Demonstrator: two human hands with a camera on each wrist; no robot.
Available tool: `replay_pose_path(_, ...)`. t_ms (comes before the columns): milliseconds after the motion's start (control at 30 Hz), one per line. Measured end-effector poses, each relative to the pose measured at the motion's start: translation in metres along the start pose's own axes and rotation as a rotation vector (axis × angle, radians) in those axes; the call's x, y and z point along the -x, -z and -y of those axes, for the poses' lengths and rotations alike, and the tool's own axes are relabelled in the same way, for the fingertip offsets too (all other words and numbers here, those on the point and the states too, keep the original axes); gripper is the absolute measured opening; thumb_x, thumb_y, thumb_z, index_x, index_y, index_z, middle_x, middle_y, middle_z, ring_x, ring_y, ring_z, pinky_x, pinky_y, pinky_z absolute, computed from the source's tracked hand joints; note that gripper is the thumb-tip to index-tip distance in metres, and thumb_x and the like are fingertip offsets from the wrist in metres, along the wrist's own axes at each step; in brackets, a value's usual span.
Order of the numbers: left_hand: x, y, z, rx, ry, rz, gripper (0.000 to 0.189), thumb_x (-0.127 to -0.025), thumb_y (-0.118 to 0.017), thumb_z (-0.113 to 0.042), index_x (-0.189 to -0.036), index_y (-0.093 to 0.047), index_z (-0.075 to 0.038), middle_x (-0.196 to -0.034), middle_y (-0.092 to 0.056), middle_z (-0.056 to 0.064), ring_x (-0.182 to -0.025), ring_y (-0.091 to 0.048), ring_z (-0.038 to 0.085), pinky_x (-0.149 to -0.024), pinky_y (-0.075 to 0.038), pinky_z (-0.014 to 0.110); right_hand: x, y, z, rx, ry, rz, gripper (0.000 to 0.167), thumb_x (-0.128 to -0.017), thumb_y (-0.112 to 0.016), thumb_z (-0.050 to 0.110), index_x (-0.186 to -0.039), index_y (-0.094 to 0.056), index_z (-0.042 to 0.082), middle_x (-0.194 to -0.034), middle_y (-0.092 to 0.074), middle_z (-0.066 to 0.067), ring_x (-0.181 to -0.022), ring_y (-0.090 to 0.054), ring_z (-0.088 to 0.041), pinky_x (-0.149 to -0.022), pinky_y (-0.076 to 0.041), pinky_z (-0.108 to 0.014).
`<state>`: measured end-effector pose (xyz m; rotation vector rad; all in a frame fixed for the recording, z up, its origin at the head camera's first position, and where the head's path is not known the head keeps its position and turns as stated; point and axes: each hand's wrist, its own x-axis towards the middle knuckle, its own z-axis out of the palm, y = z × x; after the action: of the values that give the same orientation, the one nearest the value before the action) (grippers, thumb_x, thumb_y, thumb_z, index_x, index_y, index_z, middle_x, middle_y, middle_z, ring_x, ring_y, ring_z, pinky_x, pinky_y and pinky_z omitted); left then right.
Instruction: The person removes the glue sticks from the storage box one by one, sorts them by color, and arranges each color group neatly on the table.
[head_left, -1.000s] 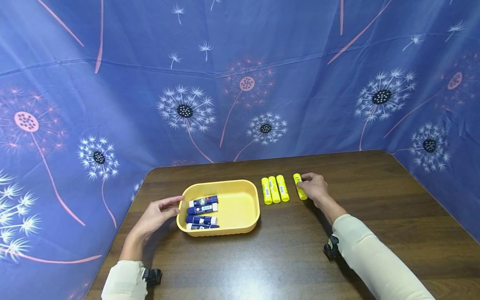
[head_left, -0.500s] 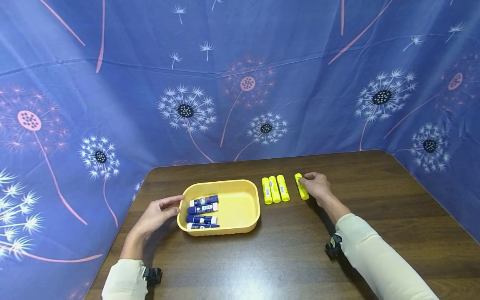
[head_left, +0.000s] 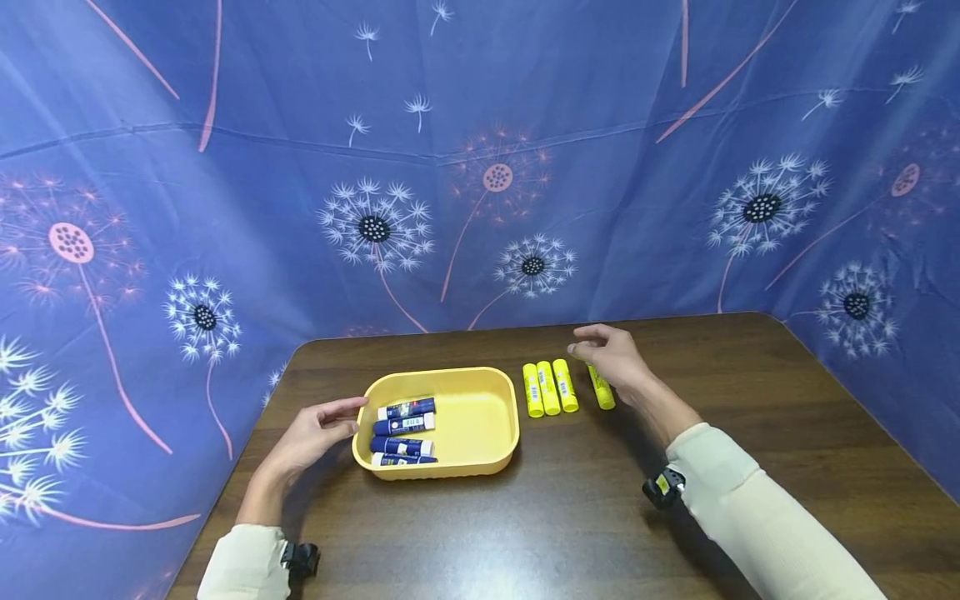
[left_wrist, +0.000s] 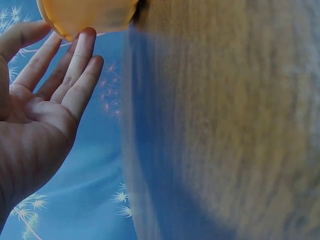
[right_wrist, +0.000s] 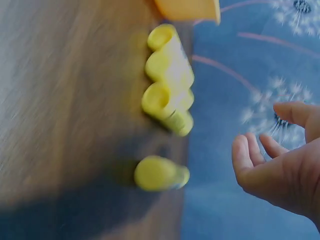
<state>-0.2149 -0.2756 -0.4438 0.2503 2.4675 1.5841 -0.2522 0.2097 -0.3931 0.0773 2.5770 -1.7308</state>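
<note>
A yellow plastic basket [head_left: 480,429] holds several blue glue sticks [head_left: 405,425] with white ends, lying along its left side. My left hand [head_left: 311,435] rests its fingertips against the basket's left rim. In the left wrist view, the fingers [left_wrist: 75,75] are nearly straight and touch the basket's outer wall [left_wrist: 95,17]. To the basket's right lie three yellow glue sticks [head_left: 547,388] side by side. A single yellow glue stick [head_left: 602,390] lies apart, partly hidden behind my right hand [head_left: 618,367]. That hand hovers above it, fingers loosely bent, holding nothing; the right wrist view shows a gap between them.
Everything stands on a brown wooden table [head_left: 420,542]. A blue curtain [head_left: 450,100] with a dandelion print hangs behind the table and along its sides. The table's far edge runs close behind the glue sticks.
The right hand first pinched the lone yellow glue stick and shifted it slightly right. Now it has let go, lifted, and moved a little leftward. The left hand stays at the basket.
</note>
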Motion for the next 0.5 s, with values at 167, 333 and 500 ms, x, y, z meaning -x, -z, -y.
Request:
replay_pose_path(167, -0.003, -0.001, -0.001, -0.009, 0.002, -0.001, 0.050, -0.097, -0.069, -0.010, -0.145, -0.057, 0.000, -0.142, -0.063, 0.025, -0.119, -0.066, 0.013, -0.093, -0.050, 0.014, 0.002, -0.018, 0.023, -0.040, 0.041, 0.088, 0.047, -0.098, -0.065, 0.013, -0.142, -0.057, -0.001, -0.125, -0.066, -0.020, -0.111, -0.065, -0.027, -0.097, -0.054, -0.034)
replay_pose_path(333, -0.005, -0.001, -0.001, -0.010, 0.004, -0.001, 0.050, -0.098, -0.068, -0.010, -0.145, -0.057, -0.001, -0.143, -0.062, 0.024, -0.123, -0.065, 0.015, -0.093, -0.050, 0.013, 0.002, -0.042, 0.038, -0.119, 0.085, 0.227, 0.043, -0.099, -0.064, 0.007, -0.141, -0.058, 0.000, -0.124, -0.067, -0.023, -0.109, -0.066, -0.022, -0.108, -0.052, -0.043)
replay_pose_path(500, -0.004, -0.001, 0.001, -0.004, 0.015, 0.000, 0.050, -0.098, -0.068, -0.009, -0.146, -0.056, 0.000, -0.142, -0.062, 0.026, -0.121, -0.065, 0.013, -0.092, -0.050, 0.012, 0.002, -0.066, 0.046, -0.172, 0.089, 0.373, 0.042, -0.098, -0.067, 0.005, -0.139, -0.061, 0.001, -0.125, -0.067, -0.020, -0.111, -0.067, -0.022, -0.109, -0.051, -0.047)
